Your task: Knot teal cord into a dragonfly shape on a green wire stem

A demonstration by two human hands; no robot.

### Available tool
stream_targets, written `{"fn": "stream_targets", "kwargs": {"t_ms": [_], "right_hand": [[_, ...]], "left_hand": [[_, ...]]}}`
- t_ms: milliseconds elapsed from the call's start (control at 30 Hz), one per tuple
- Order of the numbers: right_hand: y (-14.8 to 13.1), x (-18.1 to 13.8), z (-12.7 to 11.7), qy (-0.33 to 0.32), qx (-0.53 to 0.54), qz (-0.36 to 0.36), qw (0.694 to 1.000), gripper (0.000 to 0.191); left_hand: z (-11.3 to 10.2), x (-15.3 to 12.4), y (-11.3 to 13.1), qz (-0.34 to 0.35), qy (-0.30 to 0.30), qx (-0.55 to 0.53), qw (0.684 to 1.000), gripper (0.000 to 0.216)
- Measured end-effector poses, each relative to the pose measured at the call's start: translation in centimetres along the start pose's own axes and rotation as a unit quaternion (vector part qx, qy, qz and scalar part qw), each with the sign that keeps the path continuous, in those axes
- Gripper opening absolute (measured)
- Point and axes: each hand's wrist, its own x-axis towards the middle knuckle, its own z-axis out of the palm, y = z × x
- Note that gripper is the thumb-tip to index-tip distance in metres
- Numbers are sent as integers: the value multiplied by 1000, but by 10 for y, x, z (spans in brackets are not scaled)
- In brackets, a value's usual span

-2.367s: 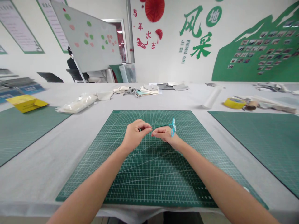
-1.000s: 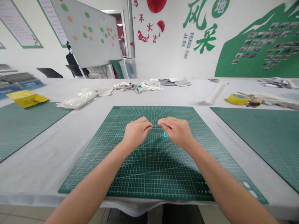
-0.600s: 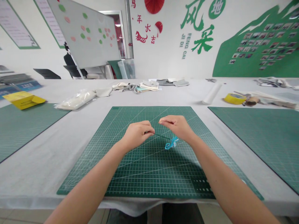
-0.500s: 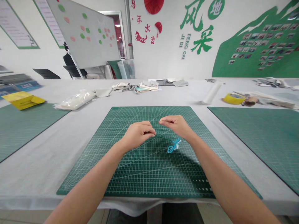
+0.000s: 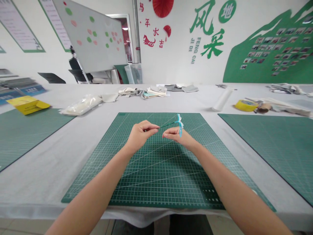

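Note:
My left hand [image 5: 140,135] pinches the end of a thin green stem [image 5: 168,124], which points to the right. At the stem's far end is a light-blue looped ornament [image 5: 180,124] edged with small white beads or pearls. My right hand [image 5: 184,138] is just below the stem, behind the ornament's lower loop. Its thumb and forefinger are pressed together; anything between them is too small to make out. Both hands are above a green gridded cutting mat [image 5: 137,186].
More cutting mats lie left [image 5: 26,130] and right [image 5: 269,140]. On the white-covered table are a yellow paper piece [image 5: 28,105], a plastic-wrapped packet [image 5: 81,105], fabric scraps [image 5: 156,91], a white roll [image 5: 223,99], and yellow tape [image 5: 245,105].
The stem has swung up, bringing the ornament from below the hands to above my right hand. My left hand has risen slightly; my right hand has moved down and a little left.

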Motion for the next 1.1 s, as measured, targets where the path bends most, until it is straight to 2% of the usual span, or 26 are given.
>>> {"fn": "stream_targets", "kwargs": {"t_ms": [100,200,267,333,400,567,633,700,733,767,833,900,967,1033,1100], "right_hand": [[3,0,-2,-7,36,24,999,27],[11,0,-15,0,97,54,994,29],[19,0,-29,26,122,75,989,30],[29,0,-44,92,113,99,984,31],[40,-1,-59,193,28,138,971,32],[59,-7,-86,316,-82,180,928,20],[58,-9,-88,366,-149,180,901,16],[51,-8,-79,399,-257,139,869,22],[45,-6,-71,396,-320,95,855,28],[39,-4,-60,367,-346,48,862,34],[24,1,-31,296,-301,-27,906,39],[10,4,0,228,-187,-65,953,42],[-3,4,28,160,-34,-86,983,43],[-11,3,47,115,123,-94,981,42],[-15,1,58,91,205,-68,972,35]], "left_hand": [[-1,2,-4,-59,19,-67,996,16],[-3,4,-8,-131,42,-122,983,22],[-5,5,-11,-156,53,-142,976,25],[-7,6,-12,-164,60,-152,973,26],[-8,7,-12,-169,66,-153,971,26],[-8,7,-11,-182,69,-157,968,25],[-8,7,-11,-184,73,-160,967,25],[-8,7,-10,-185,75,-159,967,24],[-8,7,-10,-187,74,-157,967,24],[-7,6,-10,-188,72,-156,967,24],[-5,5,-10,-192,67,-155,967,25],[-2,4,-9,-196,61,-157,966,25],[2,3,-9,-197,53,-160,966,24],[6,1,-8,-197,51,-168,964,22],[9,0,-7,-202,50,-177,962,22]]}}
